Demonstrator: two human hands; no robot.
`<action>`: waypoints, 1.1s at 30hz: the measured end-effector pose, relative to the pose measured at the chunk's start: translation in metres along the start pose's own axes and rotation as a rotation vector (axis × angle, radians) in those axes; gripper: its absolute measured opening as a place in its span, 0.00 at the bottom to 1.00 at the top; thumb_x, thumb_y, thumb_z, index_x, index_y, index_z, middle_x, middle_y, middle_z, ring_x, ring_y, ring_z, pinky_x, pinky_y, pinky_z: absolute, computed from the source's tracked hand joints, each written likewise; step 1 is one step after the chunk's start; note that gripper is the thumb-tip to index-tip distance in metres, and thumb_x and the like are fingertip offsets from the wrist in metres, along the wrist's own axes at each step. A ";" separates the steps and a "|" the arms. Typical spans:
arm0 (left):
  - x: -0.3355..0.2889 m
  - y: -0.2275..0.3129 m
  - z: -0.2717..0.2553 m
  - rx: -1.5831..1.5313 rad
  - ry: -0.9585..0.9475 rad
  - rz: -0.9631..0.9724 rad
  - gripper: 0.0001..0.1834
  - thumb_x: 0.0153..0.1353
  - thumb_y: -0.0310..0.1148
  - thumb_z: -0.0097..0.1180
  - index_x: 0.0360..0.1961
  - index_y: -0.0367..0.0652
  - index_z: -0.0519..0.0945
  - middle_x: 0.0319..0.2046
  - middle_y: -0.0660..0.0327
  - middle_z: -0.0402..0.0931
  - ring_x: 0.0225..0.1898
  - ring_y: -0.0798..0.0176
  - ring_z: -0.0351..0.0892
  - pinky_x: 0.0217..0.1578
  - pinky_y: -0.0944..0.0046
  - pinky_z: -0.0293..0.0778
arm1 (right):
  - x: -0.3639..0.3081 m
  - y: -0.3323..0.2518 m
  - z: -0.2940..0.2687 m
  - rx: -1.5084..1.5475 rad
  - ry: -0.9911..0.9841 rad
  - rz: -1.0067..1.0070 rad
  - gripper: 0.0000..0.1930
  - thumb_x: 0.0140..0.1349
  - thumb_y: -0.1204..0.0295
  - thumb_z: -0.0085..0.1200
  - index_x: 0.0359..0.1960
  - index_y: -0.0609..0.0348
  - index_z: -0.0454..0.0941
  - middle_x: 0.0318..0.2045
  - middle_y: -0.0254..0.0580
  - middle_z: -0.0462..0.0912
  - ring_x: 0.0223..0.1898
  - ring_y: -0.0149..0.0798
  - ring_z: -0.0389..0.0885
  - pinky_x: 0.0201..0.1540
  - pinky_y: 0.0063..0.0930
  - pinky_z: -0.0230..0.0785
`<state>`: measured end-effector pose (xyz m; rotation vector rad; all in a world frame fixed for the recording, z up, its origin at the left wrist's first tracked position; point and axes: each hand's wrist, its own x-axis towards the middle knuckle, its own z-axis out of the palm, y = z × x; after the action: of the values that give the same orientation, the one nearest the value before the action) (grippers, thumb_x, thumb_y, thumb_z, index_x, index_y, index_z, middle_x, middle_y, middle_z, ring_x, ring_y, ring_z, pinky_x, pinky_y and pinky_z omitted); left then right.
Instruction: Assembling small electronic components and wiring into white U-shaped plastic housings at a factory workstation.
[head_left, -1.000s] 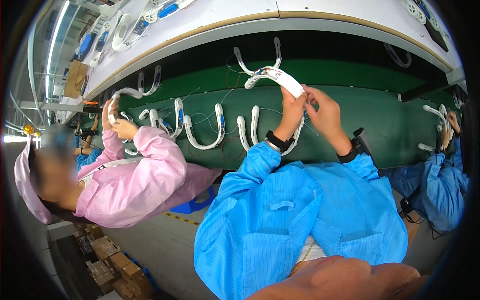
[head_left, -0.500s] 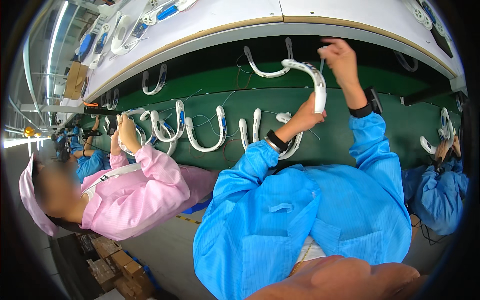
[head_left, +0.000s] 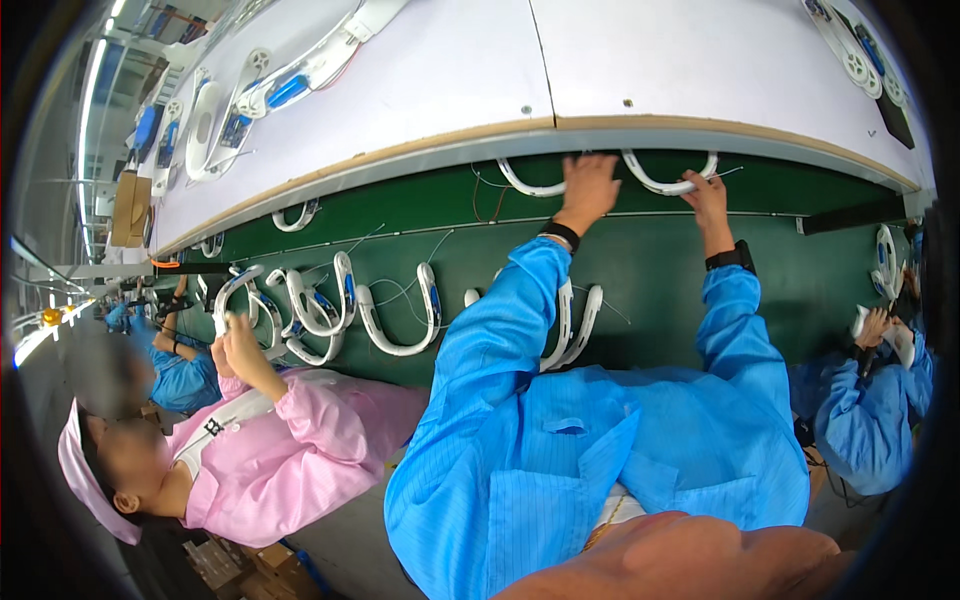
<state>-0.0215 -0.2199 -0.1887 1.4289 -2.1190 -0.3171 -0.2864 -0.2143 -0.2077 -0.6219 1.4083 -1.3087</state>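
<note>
My right hand [head_left: 706, 198] is under the front edge of the white shelf, its fingers closed on the right arm of a white U-shaped neckband housing [head_left: 655, 184]. That housing lies on the far strip of the green surface, with a thin pale wire at its right end. My left hand [head_left: 588, 188] reaches to the same strip, fingers stretched out and holding nothing visible. It is beside the right end of another U-shaped housing [head_left: 530, 186], whose upper ends the shelf hides. Closer to me, more white housings [head_left: 585, 335] lie partly behind my left sleeve.
The white shelf [head_left: 640, 80] overhangs the far strip. On the green surface [head_left: 690, 290], several housings [head_left: 400, 345] with loose wires lie to the left. A person in pink [head_left: 300, 430] works at my left, and a person in blue [head_left: 865, 410] at my right.
The housing held up in my left hand is now down on the far strip, gripped by my right hand. Both hands have moved to the shelf edge, and my left hand has let go.
</note>
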 end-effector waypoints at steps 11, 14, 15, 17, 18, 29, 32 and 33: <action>-0.011 -0.079 -0.018 -0.080 -0.308 -0.179 0.18 0.48 0.41 0.63 0.40 0.47 0.80 0.38 0.51 0.79 0.40 0.47 0.78 0.40 0.53 0.73 | 0.078 0.074 -0.050 -0.705 0.427 -0.506 0.17 0.56 0.67 0.58 0.45 0.63 0.77 0.35 0.41 0.82 0.32 0.32 0.79 0.34 0.25 0.72; -0.011 -0.045 -0.074 -0.850 -0.202 -0.545 0.14 0.54 0.31 0.63 0.39 0.35 0.79 0.33 0.54 0.82 0.34 0.59 0.82 0.34 0.64 0.75 | -0.041 0.015 0.050 -0.269 -0.241 -0.200 0.20 0.60 0.72 0.56 0.54 0.61 0.72 0.46 0.43 0.80 0.43 0.32 0.79 0.44 0.25 0.72; -0.013 -0.034 -0.087 -1.106 -0.137 -0.569 0.12 0.55 0.28 0.61 0.39 0.34 0.79 0.34 0.55 0.81 0.33 0.61 0.81 0.33 0.64 0.76 | -0.068 0.004 0.068 -0.244 -0.413 -0.271 0.24 0.60 0.72 0.56 0.58 0.60 0.67 0.51 0.44 0.77 0.50 0.34 0.75 0.51 0.29 0.69; -0.020 -0.004 -0.117 -1.545 -0.001 -0.602 0.09 0.57 0.23 0.57 0.40 0.36 0.78 0.35 0.55 0.80 0.35 0.61 0.81 0.36 0.62 0.78 | -0.113 -0.014 0.097 -0.180 -0.564 -0.318 0.29 0.57 0.72 0.57 0.62 0.60 0.63 0.55 0.48 0.74 0.55 0.38 0.72 0.57 0.30 0.65; -0.024 0.007 -0.128 -1.620 0.055 -0.554 0.09 0.57 0.23 0.56 0.40 0.36 0.76 0.35 0.55 0.80 0.36 0.59 0.81 0.39 0.60 0.78 | -0.126 -0.024 0.104 -0.291 -0.645 -0.345 0.33 0.56 0.71 0.57 0.64 0.62 0.60 0.57 0.49 0.71 0.58 0.40 0.69 0.59 0.32 0.63; -0.078 0.042 -0.170 -2.011 0.431 -0.474 0.12 0.60 0.27 0.53 0.45 0.40 0.69 0.36 0.56 0.72 0.38 0.58 0.73 0.42 0.59 0.73 | -0.229 -0.033 0.122 -0.628 -0.673 -0.469 0.44 0.44 0.64 0.68 0.64 0.60 0.59 0.53 0.51 0.75 0.47 0.42 0.78 0.47 0.31 0.71; -0.087 0.050 -0.179 -2.034 0.528 -0.501 0.12 0.63 0.34 0.50 0.45 0.42 0.68 0.35 0.57 0.69 0.38 0.59 0.70 0.43 0.57 0.71 | -0.237 -0.027 0.118 -0.660 -0.576 -0.419 0.31 0.50 0.70 0.63 0.58 0.62 0.68 0.42 0.50 0.81 0.35 0.38 0.83 0.38 0.28 0.74; -0.091 0.051 -0.185 -2.098 0.503 -0.475 0.13 0.65 0.38 0.49 0.45 0.43 0.67 0.35 0.58 0.69 0.37 0.59 0.70 0.42 0.56 0.70 | -0.235 -0.030 0.116 -0.639 -0.593 -0.430 0.24 0.52 0.73 0.59 0.53 0.63 0.71 0.37 0.48 0.82 0.32 0.36 0.82 0.37 0.27 0.73</action>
<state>0.0693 -0.0959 -0.0419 0.3949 -0.2118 -1.4804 -0.1187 -0.0552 -0.0804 -1.6652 1.2023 -0.8410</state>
